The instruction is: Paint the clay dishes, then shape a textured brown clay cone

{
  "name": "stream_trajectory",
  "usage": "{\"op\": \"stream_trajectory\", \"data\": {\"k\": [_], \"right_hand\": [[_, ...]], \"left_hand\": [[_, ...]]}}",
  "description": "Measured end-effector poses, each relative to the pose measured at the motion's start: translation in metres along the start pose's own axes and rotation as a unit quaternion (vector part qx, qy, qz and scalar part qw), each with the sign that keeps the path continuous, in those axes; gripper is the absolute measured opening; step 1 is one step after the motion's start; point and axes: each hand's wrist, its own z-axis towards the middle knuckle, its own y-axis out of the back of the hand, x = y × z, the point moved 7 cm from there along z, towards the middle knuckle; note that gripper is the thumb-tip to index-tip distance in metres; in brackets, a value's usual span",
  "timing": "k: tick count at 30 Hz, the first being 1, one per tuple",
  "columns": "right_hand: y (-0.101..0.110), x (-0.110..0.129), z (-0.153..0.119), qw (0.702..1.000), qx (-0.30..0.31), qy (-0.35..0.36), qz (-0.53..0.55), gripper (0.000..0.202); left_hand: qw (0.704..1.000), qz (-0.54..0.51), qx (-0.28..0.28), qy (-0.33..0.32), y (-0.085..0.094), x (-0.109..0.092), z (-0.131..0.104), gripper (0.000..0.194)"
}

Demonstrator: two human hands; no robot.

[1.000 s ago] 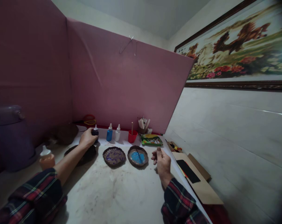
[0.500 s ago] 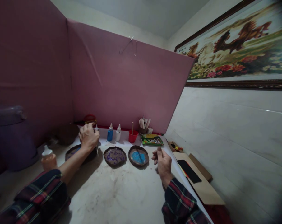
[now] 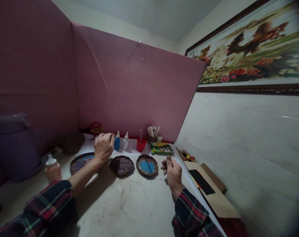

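Left hand (image 3: 104, 147) is closing around a small bottle, mostly hidden, near the worktop's (image 3: 129, 204) back edge; right hand (image 3: 172, 171) is resting loosely curled, holding nothing.

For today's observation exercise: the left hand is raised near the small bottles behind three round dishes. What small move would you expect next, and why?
Probably the left hand tips what it holds over the middle dish. It is curled shut above the table, beside the blue bottle, between the left dish and that one; its contents are hidden. The right hand rests idle.
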Motion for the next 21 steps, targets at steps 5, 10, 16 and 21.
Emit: {"op": "stream_trajectory", "data": {"k": [5,10,16,21], "right_hand": [[-0.001,-0.003,0.001,1.000,0.008,0.006,-0.010,0.052],[-0.002,-0.004,0.002,1.000,0.014,0.012,-0.010,0.052],[-0.004,-0.004,0.000,1.000,0.019,0.015,-0.016,0.051],[-0.006,-0.005,0.000,0.999,0.027,0.011,-0.018,0.052]], "left_hand": [[0.996,-0.031,0.084,-0.012,-0.030,-0.018,0.005,0.030],[0.991,-0.031,0.128,0.000,-0.054,-0.029,0.015,0.040],[0.983,-0.018,0.178,0.033,-0.080,-0.032,0.017,0.032],[0.978,-0.010,0.195,0.075,-0.099,-0.027,0.017,0.031]]}}
